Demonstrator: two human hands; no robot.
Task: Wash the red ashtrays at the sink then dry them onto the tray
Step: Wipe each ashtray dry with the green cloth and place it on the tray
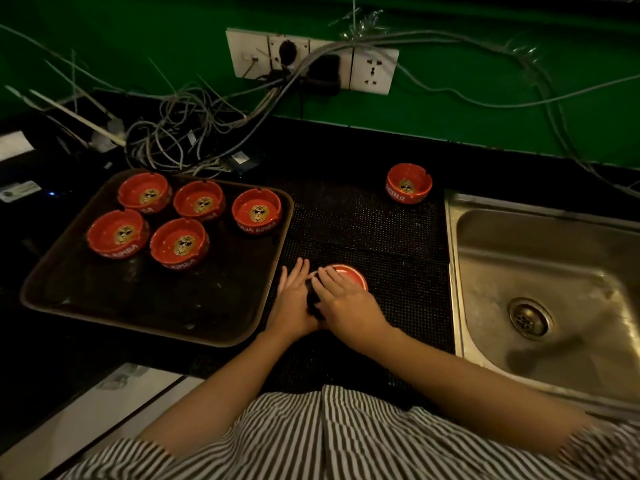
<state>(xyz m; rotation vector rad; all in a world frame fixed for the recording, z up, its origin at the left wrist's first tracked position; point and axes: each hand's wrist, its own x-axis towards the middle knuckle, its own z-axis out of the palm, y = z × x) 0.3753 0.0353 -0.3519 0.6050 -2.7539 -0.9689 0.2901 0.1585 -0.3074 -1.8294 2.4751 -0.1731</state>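
Red ashtray (349, 277) on the black mat (363, 220), near centre, between tray (152, 306) and sink (540, 271), partly covered by the right hand (341, 299). Right fingers curled over its left rim and over a dark cloth (313, 301) wedged between the two hands; cannot tell whether the cloth is truly gripped or just pressed. Left hand (292, 299) flat beside it, fingers straight and together, touching the cloth's left side, holding nothing visible.

Five more ashtrays on the tray's far half: three in the far row (144, 192) (199, 201) (257, 211), two in the nearer row (117, 233) (180, 242), all upright, gold emblem inside each. One further ashtray (409, 183) alone on the mat's far right corner, just beside the sink's far left edge.

Steel sink at right, drain (530, 318) visible. Tangled cables (180, 140) and a socket strip (311, 62) against the green wall (485, 109). Striped shirt (346, 441) at the near edge.
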